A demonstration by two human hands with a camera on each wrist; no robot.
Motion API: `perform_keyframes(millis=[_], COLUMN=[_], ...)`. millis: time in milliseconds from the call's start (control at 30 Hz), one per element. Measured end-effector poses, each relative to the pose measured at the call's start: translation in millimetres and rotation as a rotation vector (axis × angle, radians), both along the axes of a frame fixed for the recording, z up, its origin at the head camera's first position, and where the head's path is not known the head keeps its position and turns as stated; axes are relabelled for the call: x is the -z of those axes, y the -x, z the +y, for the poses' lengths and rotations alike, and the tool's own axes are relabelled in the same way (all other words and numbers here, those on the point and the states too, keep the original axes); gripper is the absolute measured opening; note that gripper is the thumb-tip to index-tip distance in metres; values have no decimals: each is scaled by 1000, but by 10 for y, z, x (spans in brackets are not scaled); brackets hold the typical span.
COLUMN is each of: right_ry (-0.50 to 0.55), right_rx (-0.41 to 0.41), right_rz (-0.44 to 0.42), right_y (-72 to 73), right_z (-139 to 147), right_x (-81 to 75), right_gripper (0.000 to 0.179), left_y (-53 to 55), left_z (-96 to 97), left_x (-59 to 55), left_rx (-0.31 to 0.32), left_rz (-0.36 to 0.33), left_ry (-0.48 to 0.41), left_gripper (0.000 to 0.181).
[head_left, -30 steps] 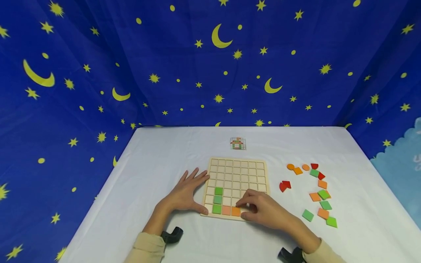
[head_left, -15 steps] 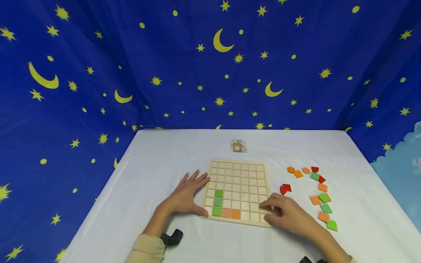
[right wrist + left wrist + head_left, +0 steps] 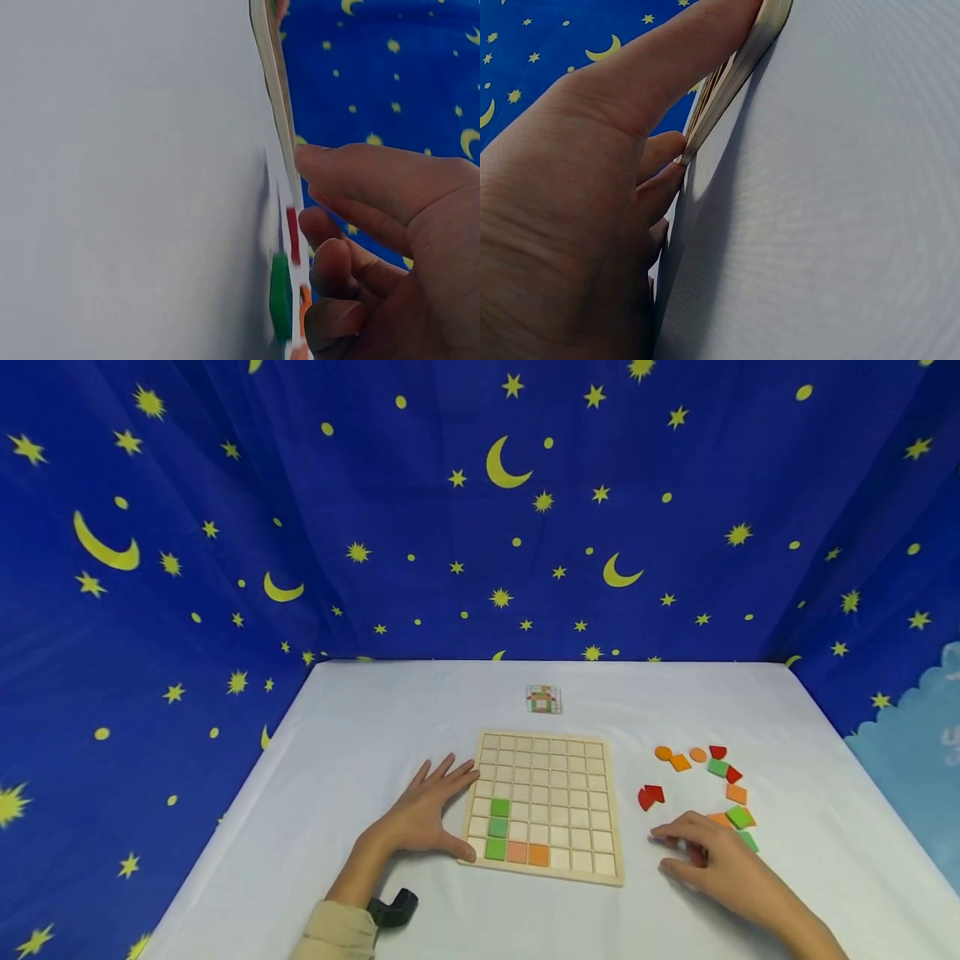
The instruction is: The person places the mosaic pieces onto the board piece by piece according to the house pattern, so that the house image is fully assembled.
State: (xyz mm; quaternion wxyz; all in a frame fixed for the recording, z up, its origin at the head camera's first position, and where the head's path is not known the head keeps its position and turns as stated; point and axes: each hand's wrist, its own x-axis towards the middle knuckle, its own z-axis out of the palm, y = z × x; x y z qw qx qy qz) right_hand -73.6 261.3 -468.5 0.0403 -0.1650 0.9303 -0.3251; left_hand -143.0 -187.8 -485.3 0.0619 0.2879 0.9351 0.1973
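A wooden grid board (image 3: 617, 845) lies flat on the white table. My left hand (image 3: 420, 817) rests along its left edge, fingers spread and straight, thumb at the near left corner. Three green tiles (image 3: 497, 827) form a column on the board. Beside the lowest are a salmon tile (image 3: 517, 852) and an orange tile (image 3: 538, 855). My right hand (image 3: 712, 864) hovers right of the board, fingers loosely bent, thumb apart, nothing seen between them. Near it, in the right wrist view, is a green tile (image 3: 280, 300). The hand and forearm hide some loose tiles in the head view.
Loose pieces lie right of the board, among them an orange disc (image 3: 663, 752), red pieces (image 3: 651, 797) and a green tile (image 3: 740, 817) on orange ones. Behind the board lies a small picture card (image 3: 543, 699). A star-patterned blue curtain (image 3: 420, 510) encloses the table (image 3: 382, 710).
My right hand has left the board's near row and moved right to the loose tiles. The orange tile stays in its cell. My left hand keeps its place.
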Motion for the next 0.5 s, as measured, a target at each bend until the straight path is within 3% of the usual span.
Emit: perform_keyframes(millis=[267, 500], right_ry=[-56, -98], right_rx=[105, 102], right_rz=[-44, -102], right_y=[-20, -41], right_z=[231, 294], right_x=[-26, -48], right_gripper=[37, 39], left_y=[10, 3], left_z=[9, 6], left_x=[3, -5], left_rx=[-9, -13], left_rz=[6, -1], left_ry=[11, 7], left_gripper=[125, 125])
